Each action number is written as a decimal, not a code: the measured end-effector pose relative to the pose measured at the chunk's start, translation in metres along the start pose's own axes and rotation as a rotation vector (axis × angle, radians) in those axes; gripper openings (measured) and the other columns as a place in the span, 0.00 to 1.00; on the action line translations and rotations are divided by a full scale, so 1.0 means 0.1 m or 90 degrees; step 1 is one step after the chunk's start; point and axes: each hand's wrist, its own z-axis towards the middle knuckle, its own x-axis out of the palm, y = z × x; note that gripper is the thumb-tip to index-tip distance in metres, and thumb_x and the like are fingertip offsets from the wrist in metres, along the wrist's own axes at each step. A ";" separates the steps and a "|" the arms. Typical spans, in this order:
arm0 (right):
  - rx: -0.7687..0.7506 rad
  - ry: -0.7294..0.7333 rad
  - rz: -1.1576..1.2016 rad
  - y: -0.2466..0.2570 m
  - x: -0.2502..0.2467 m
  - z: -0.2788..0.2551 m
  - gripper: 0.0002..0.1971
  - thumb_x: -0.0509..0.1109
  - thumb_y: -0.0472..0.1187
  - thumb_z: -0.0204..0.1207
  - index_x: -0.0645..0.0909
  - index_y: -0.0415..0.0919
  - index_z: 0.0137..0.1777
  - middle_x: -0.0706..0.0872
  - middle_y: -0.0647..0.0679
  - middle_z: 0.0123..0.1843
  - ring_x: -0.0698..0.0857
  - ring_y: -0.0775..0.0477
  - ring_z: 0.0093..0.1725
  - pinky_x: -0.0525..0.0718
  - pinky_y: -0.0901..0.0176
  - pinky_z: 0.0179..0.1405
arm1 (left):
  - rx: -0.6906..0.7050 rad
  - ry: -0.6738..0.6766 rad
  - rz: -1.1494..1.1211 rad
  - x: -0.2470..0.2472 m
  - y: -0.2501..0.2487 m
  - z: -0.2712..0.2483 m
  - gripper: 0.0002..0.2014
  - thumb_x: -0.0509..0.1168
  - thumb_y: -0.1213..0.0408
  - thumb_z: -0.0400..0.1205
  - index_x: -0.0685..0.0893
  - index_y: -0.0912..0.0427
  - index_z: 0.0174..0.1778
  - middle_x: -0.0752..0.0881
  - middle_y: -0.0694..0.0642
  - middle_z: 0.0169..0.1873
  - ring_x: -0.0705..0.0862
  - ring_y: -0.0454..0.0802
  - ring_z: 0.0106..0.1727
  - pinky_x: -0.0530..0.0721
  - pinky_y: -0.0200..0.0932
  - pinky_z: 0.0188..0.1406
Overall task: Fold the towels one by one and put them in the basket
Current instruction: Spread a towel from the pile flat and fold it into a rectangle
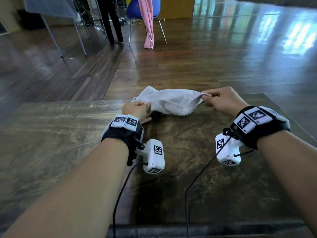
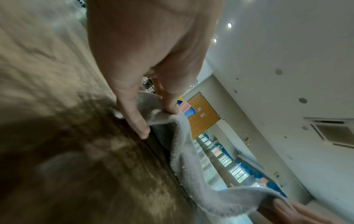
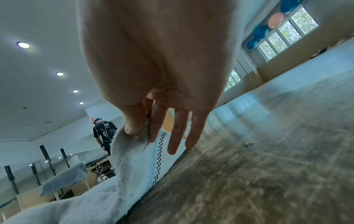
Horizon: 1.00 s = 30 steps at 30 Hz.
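Towel [image 1: 169, 102] is bunched just above the surface [image 1: 68, 143], stretched between both hands. Left hand [image 1: 137, 109] and right hand [image 1: 223, 100] each pinch an end, probably spreading it for folding.

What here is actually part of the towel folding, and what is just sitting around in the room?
Part of the job:
- crumpled white terry towel
- left hand, gripping one end
- right hand, pinching the other end
- worn brown wooden table under it

Just lying about:
- blue chair draped with pink cloth
- folding table with grey cover

No basket is in view.
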 end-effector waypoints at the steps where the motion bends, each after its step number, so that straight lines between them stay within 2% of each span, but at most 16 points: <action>1: -0.010 0.006 -0.006 -0.01 0.00 0.03 0.08 0.71 0.43 0.84 0.92 0.50 0.54 0.92 0.48 0.44 0.91 0.44 0.49 0.77 0.60 0.40 | -0.001 0.025 -0.015 0.06 -0.05 0.04 0.02 0.69 0.68 0.83 0.84 0.62 0.45 0.85 0.60 0.47 0.86 0.53 0.44 0.89 0.54 0.51; 4: -0.028 0.008 -0.029 -0.12 0.03 0.11 0.08 0.71 0.43 0.85 0.92 0.50 0.56 0.86 0.59 0.34 0.81 0.56 0.36 0.76 0.65 0.35 | 0.060 -0.005 -0.015 0.23 -0.21 0.22 0.04 0.68 0.67 0.83 0.83 0.61 0.43 0.85 0.62 0.40 0.85 0.58 0.46 0.89 0.53 0.50; 7: -0.051 -0.027 -0.035 -0.16 0.06 0.15 0.09 0.69 0.45 0.85 0.92 0.51 0.56 0.82 0.60 0.31 0.77 0.59 0.30 0.73 0.64 0.30 | 0.131 -0.071 -0.032 0.24 -0.35 0.39 0.07 0.69 0.63 0.82 0.86 0.65 0.46 0.89 0.69 0.47 0.88 0.65 0.52 0.87 0.61 0.57; 9: -0.062 -0.074 -0.026 -0.15 0.07 0.20 0.10 0.69 0.45 0.85 0.92 0.51 0.56 0.80 0.59 0.29 0.75 0.58 0.28 0.71 0.63 0.28 | 0.169 -0.099 0.014 0.20 -0.37 0.47 0.10 0.70 0.61 0.80 0.88 0.65 0.45 0.89 0.64 0.40 0.87 0.60 0.43 0.87 0.64 0.56; 11: -0.065 -0.094 -0.019 -0.15 0.10 0.22 0.11 0.69 0.45 0.85 0.92 0.51 0.60 0.81 0.60 0.32 0.75 0.58 0.30 0.71 0.63 0.29 | 0.215 -0.100 0.111 0.14 -0.33 0.45 0.11 0.69 0.60 0.80 0.88 0.66 0.44 0.87 0.62 0.36 0.85 0.58 0.39 0.88 0.66 0.50; 13: -0.062 -0.109 -0.016 -0.14 0.09 0.21 0.11 0.69 0.45 0.85 0.91 0.50 0.62 0.84 0.57 0.37 0.76 0.59 0.32 0.72 0.64 0.31 | 0.239 -0.106 0.157 0.02 -0.28 0.40 0.12 0.69 0.60 0.80 0.88 0.67 0.45 0.89 0.66 0.39 0.88 0.63 0.43 0.89 0.65 0.49; 16: -0.093 -0.154 0.035 -0.04 -0.01 0.16 0.12 0.69 0.43 0.86 0.90 0.50 0.64 0.91 0.52 0.50 0.85 0.56 0.42 0.83 0.62 0.43 | 0.268 -0.129 0.130 -0.25 -0.36 0.28 0.09 0.68 0.60 0.81 0.87 0.63 0.43 0.89 0.64 0.41 0.89 0.62 0.46 0.89 0.64 0.49; 17: -0.122 -0.163 0.069 0.03 -0.07 0.13 0.12 0.69 0.43 0.86 0.90 0.51 0.64 0.92 0.53 0.53 0.86 0.58 0.45 0.84 0.61 0.48 | 0.292 -0.125 0.098 -0.31 -0.43 0.22 0.07 0.68 0.61 0.81 0.86 0.60 0.40 0.88 0.64 0.40 0.89 0.59 0.44 0.90 0.63 0.48; 18: -0.152 -0.165 0.100 0.10 -0.13 0.10 0.11 0.70 0.43 0.85 0.90 0.57 0.62 0.92 0.58 0.53 0.86 0.63 0.45 0.84 0.63 0.49 | 0.323 -0.122 0.076 -0.36 -0.50 0.14 0.06 0.68 0.61 0.81 0.84 0.57 0.39 0.87 0.64 0.40 0.88 0.58 0.44 0.91 0.59 0.47; 20: -0.201 -0.166 0.108 0.24 -0.26 0.01 0.13 0.71 0.47 0.84 0.89 0.72 0.54 0.91 0.71 0.46 0.86 0.71 0.41 0.84 0.73 0.43 | 0.411 -0.130 0.113 -0.46 -0.66 -0.02 0.06 0.68 0.60 0.82 0.84 0.55 0.40 0.87 0.62 0.41 0.87 0.52 0.43 0.90 0.47 0.41; 21: -0.208 -0.171 0.090 0.29 -0.33 -0.05 0.13 0.71 0.49 0.84 0.88 0.74 0.52 0.90 0.73 0.43 0.87 0.72 0.41 0.83 0.75 0.40 | 0.451 -0.140 0.172 -0.51 -0.73 -0.10 0.06 0.68 0.59 0.82 0.84 0.55 0.42 0.87 0.60 0.40 0.85 0.49 0.40 0.86 0.44 0.37; 23: -0.183 -0.168 0.028 0.30 -0.46 -0.13 0.09 0.71 0.51 0.83 0.90 0.64 0.58 0.92 0.64 0.45 0.89 0.63 0.43 0.85 0.67 0.40 | 0.496 -0.141 0.320 -0.60 -0.81 -0.27 0.07 0.68 0.57 0.82 0.84 0.56 0.42 0.87 0.56 0.38 0.82 0.49 0.39 0.79 0.43 0.37; 25: -0.143 -0.144 -0.053 0.24 -0.54 -0.24 0.10 0.71 0.51 0.83 0.91 0.55 0.59 0.92 0.55 0.41 0.86 0.55 0.37 0.81 0.62 0.35 | 0.478 -0.099 0.456 -0.70 -0.81 -0.45 0.11 0.69 0.57 0.82 0.86 0.61 0.42 0.88 0.59 0.39 0.84 0.55 0.42 0.81 0.48 0.43; 26: -0.130 -0.132 -0.089 0.20 -0.57 -0.32 0.09 0.72 0.50 0.83 0.92 0.53 0.57 0.90 0.57 0.36 0.83 0.55 0.33 0.78 0.63 0.31 | 0.462 -0.074 0.506 -0.74 -0.79 -0.57 0.11 0.69 0.57 0.82 0.88 0.63 0.42 0.89 0.60 0.40 0.84 0.57 0.43 0.82 0.52 0.45; 28: -0.136 -0.109 -0.154 0.15 -0.63 -0.55 0.09 0.72 0.48 0.82 0.93 0.47 0.51 0.85 0.57 0.28 0.79 0.55 0.28 0.75 0.61 0.30 | 0.454 -0.022 0.585 -0.83 -0.74 -0.81 0.08 0.70 0.62 0.82 0.90 0.64 0.44 0.89 0.62 0.39 0.85 0.59 0.42 0.82 0.53 0.44; 30: -0.155 -0.061 -0.183 0.12 -0.70 -0.81 0.10 0.73 0.46 0.82 0.92 0.40 0.48 0.88 0.47 0.31 0.84 0.45 0.31 0.81 0.54 0.36 | 0.436 0.016 0.653 -0.94 -0.70 -1.05 0.05 0.69 0.72 0.80 0.91 0.64 0.46 0.90 0.63 0.40 0.84 0.56 0.38 0.78 0.47 0.37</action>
